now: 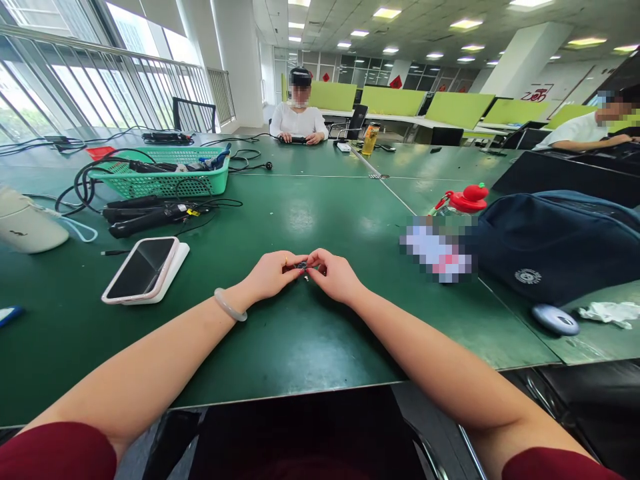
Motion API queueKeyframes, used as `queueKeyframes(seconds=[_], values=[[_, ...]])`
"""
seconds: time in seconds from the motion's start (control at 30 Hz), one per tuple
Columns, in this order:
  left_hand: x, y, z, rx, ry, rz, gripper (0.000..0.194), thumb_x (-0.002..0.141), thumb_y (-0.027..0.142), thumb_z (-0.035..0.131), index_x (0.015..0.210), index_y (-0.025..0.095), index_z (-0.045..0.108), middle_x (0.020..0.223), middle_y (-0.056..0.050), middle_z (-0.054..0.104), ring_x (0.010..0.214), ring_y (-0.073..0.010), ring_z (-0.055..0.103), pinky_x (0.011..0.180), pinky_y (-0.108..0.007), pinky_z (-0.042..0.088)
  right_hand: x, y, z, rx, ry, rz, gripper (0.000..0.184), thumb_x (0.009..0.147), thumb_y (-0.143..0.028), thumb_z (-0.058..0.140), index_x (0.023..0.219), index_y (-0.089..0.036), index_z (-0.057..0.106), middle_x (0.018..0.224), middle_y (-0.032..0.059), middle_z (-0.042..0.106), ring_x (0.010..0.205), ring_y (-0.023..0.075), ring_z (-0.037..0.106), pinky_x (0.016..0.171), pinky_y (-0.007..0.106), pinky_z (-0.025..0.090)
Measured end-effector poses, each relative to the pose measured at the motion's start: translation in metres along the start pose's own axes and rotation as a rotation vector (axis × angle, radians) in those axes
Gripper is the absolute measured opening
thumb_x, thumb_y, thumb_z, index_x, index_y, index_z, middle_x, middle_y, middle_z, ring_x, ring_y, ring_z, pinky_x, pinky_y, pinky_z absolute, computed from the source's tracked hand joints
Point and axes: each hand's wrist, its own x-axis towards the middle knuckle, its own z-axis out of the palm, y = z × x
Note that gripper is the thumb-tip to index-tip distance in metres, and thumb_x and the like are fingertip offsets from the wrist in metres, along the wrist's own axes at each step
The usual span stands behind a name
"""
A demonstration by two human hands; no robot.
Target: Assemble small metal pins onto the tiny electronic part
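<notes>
My left hand (270, 275) and my right hand (336, 275) meet above the green table (310, 327), fingertips nearly touching. Between them they pinch a small dark object (302, 265) with a shiny, metallic look; it is too small and too covered by the fingers to name. A tiny pale bit shows just below it. Both hands are closed, thumbs and forefingers pressed on the object from either side. A pale bangle circles my left wrist, and a ring is on a finger of that hand.
To the left lie a phone (143, 268), black cylindrical gear (145, 215), a cable-filled green basket (175, 175) and a pale bottle (30, 220). On the right are a red-lidded bottle (463, 200), a dark bag (555, 247) and a computer mouse (555, 320). A person (299, 120) sits opposite.
</notes>
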Motion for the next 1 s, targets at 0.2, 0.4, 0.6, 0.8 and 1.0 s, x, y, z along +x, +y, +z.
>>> queueKeyframes(seconds=[0.2,0.4,0.6,0.8,1.0], values=[[0.0001,-0.0016,0.0009,-0.054,0.031,-0.018,0.035,0.081,0.035,0.049,0.115,0.029,0.058,0.093,-0.001,0.063,0.082,-0.0161,0.056,0.075,-0.025,0.042,0.0016,0.0008,-0.0007,-0.015,0.022,0.028,0.009,0.079,-0.026,0.055,0.085,-0.019,0.056,0.079,-0.0016,0.063,0.059,0.0090,0.052,0.063,0.021,0.040],[-0.0003,-0.0020,0.0011,-0.077,0.039,-0.053,0.036,0.081,0.036,0.049,0.115,0.027,0.058,0.096,-0.001,0.063,0.082,-0.0159,0.056,0.076,-0.026,0.043,0.0014,-0.0012,-0.0021,-0.053,0.007,0.006,0.010,0.082,-0.027,0.053,0.078,-0.020,0.059,0.074,-0.0039,0.062,0.057,0.0080,0.048,0.059,0.020,0.037],[0.0005,-0.0029,0.0022,-0.061,0.027,-0.010,0.035,0.080,0.031,0.049,0.115,0.030,0.058,0.094,0.001,0.063,0.081,-0.0152,0.056,0.075,-0.025,0.043,0.0015,-0.0007,-0.0012,-0.055,0.010,0.013,0.013,0.084,-0.028,0.051,0.079,-0.019,0.059,0.074,-0.0024,0.062,0.059,0.0090,0.049,0.060,0.020,0.036],[0.0001,-0.0011,-0.0018,-0.252,-0.012,-0.098,0.039,0.077,0.032,0.052,0.115,0.025,0.058,0.083,-0.001,0.062,0.069,-0.0132,0.054,0.066,-0.024,0.045,0.0014,-0.0049,-0.0030,-0.081,-0.002,-0.001,0.013,0.085,-0.029,0.051,0.080,-0.020,0.059,0.075,-0.0027,0.062,0.061,0.0094,0.049,0.060,0.020,0.036],[0.0008,0.0000,-0.0014,-0.507,-0.050,-0.165,0.046,0.072,0.034,0.059,0.115,0.016,0.054,0.074,-0.002,0.061,0.067,-0.0136,0.058,0.068,-0.026,0.048,0.0006,-0.0080,-0.0055,-0.154,-0.022,-0.011,0.010,0.084,-0.026,0.053,0.081,-0.020,0.060,0.076,-0.0018,0.063,0.063,0.0103,0.050,0.060,0.021,0.034]])
